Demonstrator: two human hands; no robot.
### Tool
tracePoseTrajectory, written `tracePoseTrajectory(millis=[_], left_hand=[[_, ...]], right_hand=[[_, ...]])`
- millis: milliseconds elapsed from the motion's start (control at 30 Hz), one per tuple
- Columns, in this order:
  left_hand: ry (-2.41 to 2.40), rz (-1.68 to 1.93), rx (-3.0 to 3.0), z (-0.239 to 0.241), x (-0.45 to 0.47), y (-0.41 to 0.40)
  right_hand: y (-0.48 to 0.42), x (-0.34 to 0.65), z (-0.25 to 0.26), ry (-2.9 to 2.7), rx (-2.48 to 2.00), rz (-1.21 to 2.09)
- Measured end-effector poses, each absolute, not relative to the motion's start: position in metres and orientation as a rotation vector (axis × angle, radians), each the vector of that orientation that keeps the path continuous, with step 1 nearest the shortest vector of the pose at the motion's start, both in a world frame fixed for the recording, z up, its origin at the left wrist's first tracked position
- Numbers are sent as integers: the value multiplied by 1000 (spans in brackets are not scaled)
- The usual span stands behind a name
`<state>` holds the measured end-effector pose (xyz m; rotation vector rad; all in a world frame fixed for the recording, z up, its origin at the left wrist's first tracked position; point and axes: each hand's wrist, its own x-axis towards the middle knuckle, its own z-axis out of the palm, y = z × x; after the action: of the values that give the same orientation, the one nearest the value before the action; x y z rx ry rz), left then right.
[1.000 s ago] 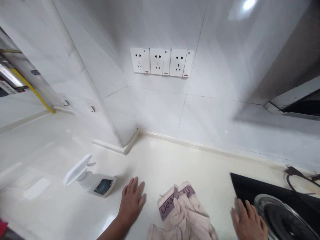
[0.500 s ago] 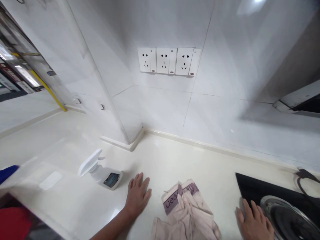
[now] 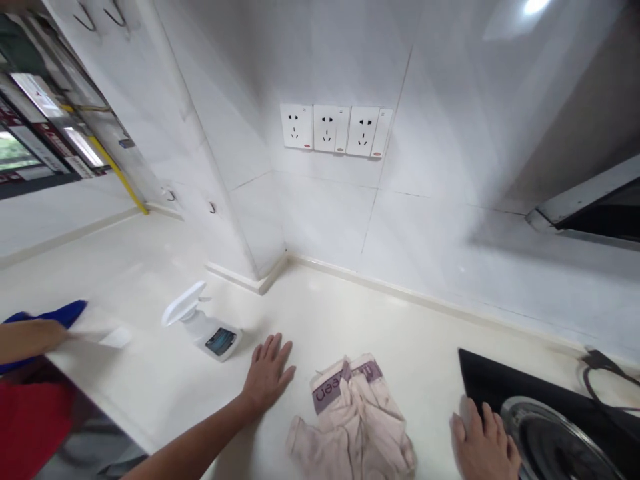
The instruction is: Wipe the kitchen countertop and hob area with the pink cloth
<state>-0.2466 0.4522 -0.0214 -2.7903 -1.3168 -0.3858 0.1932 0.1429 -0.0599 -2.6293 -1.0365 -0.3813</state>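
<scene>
My left hand [image 3: 265, 375] lies flat on the pale countertop [image 3: 350, 320], fingers spread, holding nothing. A crumpled pinkish cloth [image 3: 350, 417] with a purple band sits just to its right, not touched. My right hand [image 3: 486, 443] rests palm down at the near left corner of the black cooktop [image 3: 500, 380], fingers apart and empty. A white spray bottle [image 3: 203, 325] lies on its side a short way left of my left hand.
Another person's arm [image 3: 27, 337] in a blue sleeve reaches onto the counter at the far left, above red clothing. Three wall sockets [image 3: 333, 130] sit on the tiled wall. A steel pot lid [image 3: 555, 440] lies on the cooktop; a black cord [image 3: 603, 367] runs behind it.
The view has swung left and pulled back. Another person's arm has come into sight at the far left. My hands stay flat in place.
</scene>
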Motion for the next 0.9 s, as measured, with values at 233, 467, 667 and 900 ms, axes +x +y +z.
tracePoseTrajectory(millis=[233, 467, 667, 900], left_hand=[[-1346, -313, -2785, -20, -245, 453], [-1348, -354, -2765, -21, -245, 454], [-1314, -366, -2742, -20, -246, 455], [-1226, -405, -2701, -24, -251, 459]], right_hand=[[141, 192, -58, -1033, -2549, -362], [141, 182, -36, -795, -2243, 62], [190, 50, -28, -1829, -1813, 302], [233, 26, -40, -2225, -1800, 497]])
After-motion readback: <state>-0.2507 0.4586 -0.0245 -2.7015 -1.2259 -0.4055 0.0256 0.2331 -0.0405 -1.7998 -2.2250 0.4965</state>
